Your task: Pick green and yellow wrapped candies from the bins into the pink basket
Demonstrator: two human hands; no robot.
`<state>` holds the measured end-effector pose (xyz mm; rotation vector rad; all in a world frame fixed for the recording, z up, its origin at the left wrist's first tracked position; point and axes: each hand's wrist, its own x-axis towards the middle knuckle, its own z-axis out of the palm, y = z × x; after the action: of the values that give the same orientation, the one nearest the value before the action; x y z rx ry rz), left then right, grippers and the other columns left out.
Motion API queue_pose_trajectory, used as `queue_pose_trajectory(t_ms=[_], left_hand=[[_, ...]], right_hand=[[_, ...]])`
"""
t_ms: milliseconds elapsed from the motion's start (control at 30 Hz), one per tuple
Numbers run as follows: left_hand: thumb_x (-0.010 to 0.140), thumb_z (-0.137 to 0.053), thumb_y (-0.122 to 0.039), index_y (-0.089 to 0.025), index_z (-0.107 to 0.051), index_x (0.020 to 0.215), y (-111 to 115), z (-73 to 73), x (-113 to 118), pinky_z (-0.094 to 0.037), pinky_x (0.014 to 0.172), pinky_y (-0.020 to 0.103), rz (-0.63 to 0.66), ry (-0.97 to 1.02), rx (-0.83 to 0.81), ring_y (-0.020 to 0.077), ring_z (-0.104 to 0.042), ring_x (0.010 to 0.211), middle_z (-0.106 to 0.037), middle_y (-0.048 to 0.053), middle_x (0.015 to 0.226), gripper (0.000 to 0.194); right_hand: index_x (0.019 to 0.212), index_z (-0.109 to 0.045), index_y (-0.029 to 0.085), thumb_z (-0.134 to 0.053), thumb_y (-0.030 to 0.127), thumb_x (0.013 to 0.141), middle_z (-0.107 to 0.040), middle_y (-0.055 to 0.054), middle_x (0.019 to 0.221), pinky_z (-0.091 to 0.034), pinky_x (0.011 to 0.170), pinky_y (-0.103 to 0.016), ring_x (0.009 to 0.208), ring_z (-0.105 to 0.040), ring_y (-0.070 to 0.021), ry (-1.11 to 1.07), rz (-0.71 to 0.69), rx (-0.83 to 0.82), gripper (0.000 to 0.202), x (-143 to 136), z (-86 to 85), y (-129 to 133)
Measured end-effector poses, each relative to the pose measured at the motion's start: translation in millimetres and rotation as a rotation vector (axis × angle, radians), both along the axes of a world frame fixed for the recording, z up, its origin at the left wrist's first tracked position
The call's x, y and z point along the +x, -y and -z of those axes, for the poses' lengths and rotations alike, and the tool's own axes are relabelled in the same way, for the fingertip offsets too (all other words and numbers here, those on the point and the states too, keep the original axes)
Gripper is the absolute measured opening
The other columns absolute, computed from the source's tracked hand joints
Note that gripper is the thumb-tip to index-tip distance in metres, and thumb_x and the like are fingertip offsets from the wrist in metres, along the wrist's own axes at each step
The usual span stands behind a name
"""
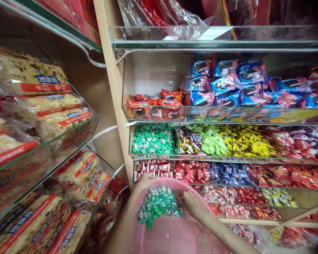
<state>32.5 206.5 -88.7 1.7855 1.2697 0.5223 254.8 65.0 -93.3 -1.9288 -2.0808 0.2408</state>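
Observation:
A pink mesh plastic basket (167,235) is tilted in front of me, below the candy shelves. My left hand (146,180) is closed on its far left rim. Green-wrapped candies (160,203) lie in a pile against the far side inside the basket. My right hand (193,204) reaches over the right rim, with its curled fingers beside the right edge of the pile. Whatever those fingers hold, if anything, is hidden. Straight ahead, a shelf bin holds more green-wrapped candies (153,139) of similar look.
Glass-fronted shelves ahead hold yellow-wrapped candies (247,143), red-wrapped candies (192,172) and blue snack packs (225,84). To the left, angled glass shelves carry packaged pastries (46,76). A wooden upright (110,70) stands between both shelf units. Clear plastic bags (172,17) hang over the top shelf.

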Motion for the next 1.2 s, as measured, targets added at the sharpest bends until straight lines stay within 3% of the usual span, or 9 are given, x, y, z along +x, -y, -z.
queue_pose_trajectory(t_ms=[133, 267, 400, 533, 667, 833, 967, 1200], left_hand=[[0.061, -0.056, -0.067, -0.02, -0.03, 0.046, -1.4, 1.1, -0.1, -0.01, 0.05, 0.026, 0.011, -0.012, 0.024, 0.007, -0.018, 0.05, -0.018, -0.006, 0.049, 0.056], [0.061, -0.055, -0.068, -0.02, -0.028, 0.046, -1.6, 1.4, 0.9, -0.011, 0.05, 0.026, 0.021, 0.006, 0.037, 0.007, -0.018, 0.05, -0.018, -0.006, 0.05, 0.057], [0.06, -0.059, -0.064, -0.019, -0.035, 0.047, -0.3, 1.3, 2.3, -0.012, 0.049, 0.026, -0.01, 0.029, -0.012, 0.0071, -0.022, 0.049, -0.023, -0.006, 0.049, 0.052], [0.057, -0.062, -0.064, -0.019, -0.036, 0.046, 1.1, 0.5, 2.6, -0.012, 0.049, 0.025, -0.03, 0.073, -0.031, 0.0071, -0.021, 0.049, -0.023, -0.006, 0.048, 0.053], [0.058, -0.063, -0.062, -0.02, -0.032, 0.043, 3.6, -4.5, 1.9, -0.01, 0.05, 0.026, -0.02, 0.075, -0.021, 0.0068, -0.018, 0.048, -0.021, -0.005, 0.046, 0.055], [0.058, -0.062, -0.063, -0.02, -0.031, 0.042, 4.3, -9.3, 1.4, -0.011, 0.051, 0.027, -0.005, 0.052, 0.01, 0.0071, -0.019, 0.048, -0.019, -0.005, 0.045, 0.055], [0.059, -0.063, -0.06, -0.02, -0.032, 0.039, 3.4, -10.4, 1.8, -0.012, 0.051, 0.027, 0.001, 0.067, 0.006, 0.0079, -0.019, 0.047, -0.021, -0.005, 0.045, 0.054], [0.059, -0.065, -0.056, -0.02, -0.034, 0.04, 2.5, -7.9, 2.2, -0.011, 0.051, 0.027, -0.028, 0.072, -0.009, 0.0078, -0.02, 0.047, -0.023, -0.004, 0.045, 0.052]], right_hand=[[0.082, -0.06, 0.017, -0.043, 0.018, 0.088, -0.064, -0.008, 0.081, -0.035, 0.065, -0.028, 0.076, -0.058, -0.0196, 0.112, -0.081, 0.022, 0.018, -7.8, -32.9, -1.5], [0.087, -0.061, 0.018, -0.048, 0.024, 0.089, -0.065, -0.006, 0.079, -0.03, 0.058, -0.026, 0.072, -0.06, -0.0183, 0.195, -0.141, 0.017, 0.015, -29.0, -101.1, -6.8], [0.086, -0.062, 0.018, -0.046, 0.025, 0.091, -0.066, -0.007, 0.077, -0.026, 0.055, -0.025, 0.069, -0.06, -0.0169, 0.222, -0.112, 0.057, 0.018, -48.5, -172.3, -20.5], [0.089, -0.062, 0.017, -0.047, 0.024, 0.091, -0.065, -0.005, 0.078, -0.028, 0.058, -0.024, 0.072, -0.059, -0.0155, 0.203, -0.163, 0.18, 0.017, -56.0, -213.7, -43.0], [0.094, -0.061, 0.016, -0.044, 0.017, 0.09, -0.063, -0.008, 0.091, -0.032, 0.066, -0.026, 0.082, -0.057, -0.0173, 0.34, -0.143, 0.296, 0.018, -56.5, -229.3, -70.5], [0.099, -0.062, 0.015, -0.05, 0.02, 0.087, -0.058, -0.013, 0.104, -0.035, 0.076, -0.032, 0.1, -0.049, -0.0251, 0.467, -0.07, 0.327, 0.017, -56.2, -225.1, -97.0], [0.101, -0.063, 0.014, -0.056, 0.025, 0.085, -0.057, -0.013, 0.106, -0.037, 0.076, -0.033, 0.101, -0.049, -0.0265, 0.452, -0.072, 0.32, 0.021, -57.2, -217.4, -106.4], [0.097, -0.065, 0.013, -0.05, 0.019, 0.087, -0.058, -0.014, 0.106, -0.036, 0.078, -0.033, 0.102, -0.048, -0.0253, 0.456, -0.053, 0.298, 0.019, -60.0, -216.9, -107.5]])
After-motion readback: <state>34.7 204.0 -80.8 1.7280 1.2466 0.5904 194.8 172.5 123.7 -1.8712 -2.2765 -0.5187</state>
